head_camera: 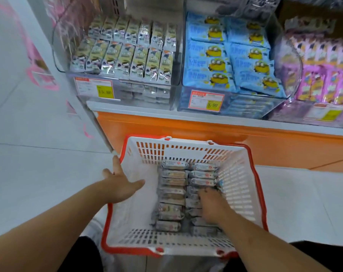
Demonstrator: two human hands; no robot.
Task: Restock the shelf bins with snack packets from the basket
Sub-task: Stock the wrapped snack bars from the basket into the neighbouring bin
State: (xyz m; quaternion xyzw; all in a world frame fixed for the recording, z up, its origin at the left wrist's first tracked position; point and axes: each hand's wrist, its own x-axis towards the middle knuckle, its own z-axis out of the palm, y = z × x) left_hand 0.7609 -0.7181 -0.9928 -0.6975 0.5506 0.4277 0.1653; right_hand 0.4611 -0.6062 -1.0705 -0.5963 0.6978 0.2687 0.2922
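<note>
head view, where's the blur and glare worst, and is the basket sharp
Head view: motion smear is worst along the top edge and the pink bin at right; soft glare on the clear bin fronts; wide-angle bending of the shelf edge; the basket and its packets read fairly sharp.

Light bright, even, cool white; source not visible. Shadows faint, soft, only under my arms inside basket. Glare on clear bins and glossy packets. Motion blur over whole frame, strongest at top and side edges. Wide-angle bending: shelf edge curves, corners stretch.
</note>
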